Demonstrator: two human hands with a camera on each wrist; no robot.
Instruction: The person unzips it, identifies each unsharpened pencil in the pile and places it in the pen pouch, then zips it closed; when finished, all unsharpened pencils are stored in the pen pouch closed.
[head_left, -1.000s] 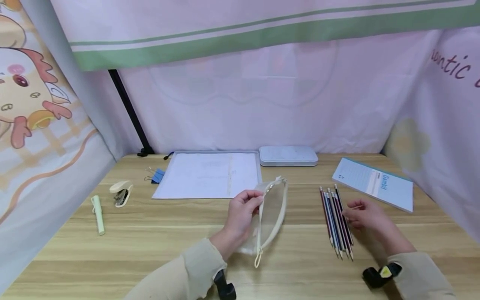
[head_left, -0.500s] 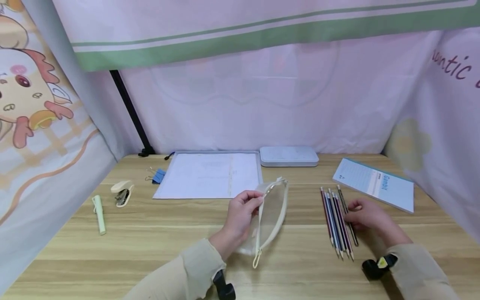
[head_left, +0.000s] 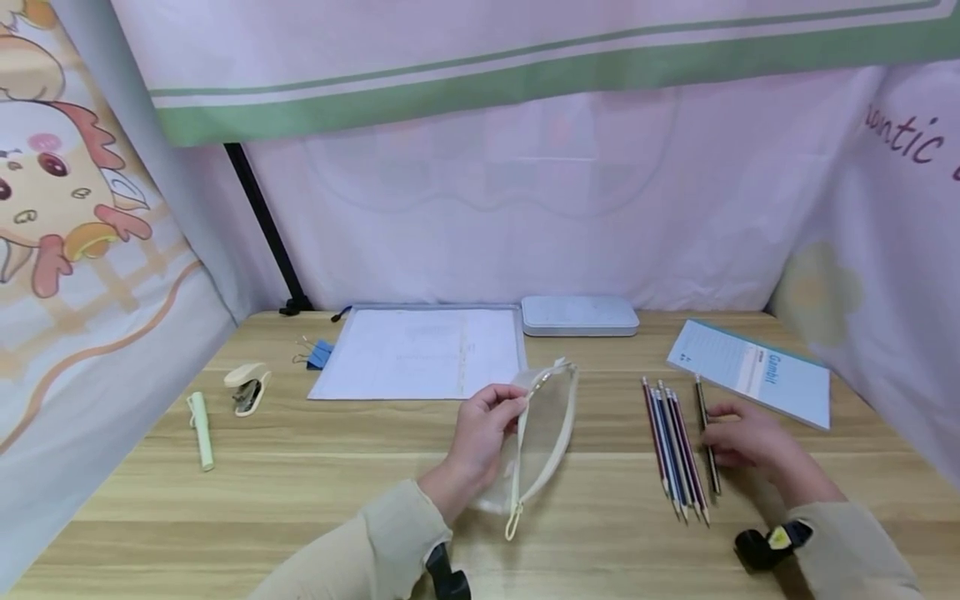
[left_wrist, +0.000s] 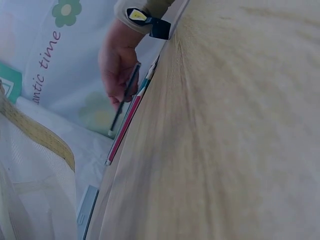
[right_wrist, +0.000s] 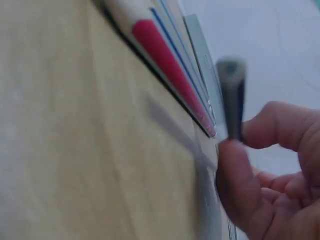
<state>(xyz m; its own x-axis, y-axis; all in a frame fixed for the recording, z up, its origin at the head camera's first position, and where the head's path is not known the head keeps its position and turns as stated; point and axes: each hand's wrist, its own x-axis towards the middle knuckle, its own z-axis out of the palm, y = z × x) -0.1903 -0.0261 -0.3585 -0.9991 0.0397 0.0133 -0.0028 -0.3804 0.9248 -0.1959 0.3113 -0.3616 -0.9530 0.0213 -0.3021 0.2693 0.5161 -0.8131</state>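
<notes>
My left hand (head_left: 480, 429) pinches the rim of a see-through mesh zipper pouch (head_left: 551, 429), whose mouth gapes toward the right. The pouch's pale mesh (left_wrist: 35, 185) fills the lower left corner of the left wrist view. Between thumb and fingertips, my right hand (head_left: 750, 437) holds a dark pencil (head_left: 702, 406). In the right wrist view that pencil (right_wrist: 233, 100) is tilted above the wood, casting a shadow. Just left of it lies a row of several pencils (head_left: 675, 450), tips toward me. A red-sided one (right_wrist: 165, 57) shows up close in the right wrist view.
Behind the right hand lies a light blue notepad (head_left: 757, 371). Along the back are a clipboard with paper (head_left: 420, 354) and a pale blue case (head_left: 579, 315). On the left sit a blue binder clip (head_left: 319, 355), a stapler (head_left: 247, 389) and a light green pen (head_left: 201, 433).
The right hand has drawn the dark pencil away from the row, to the right, and lifted it off the table. The left hand and pouch have stayed put.
</notes>
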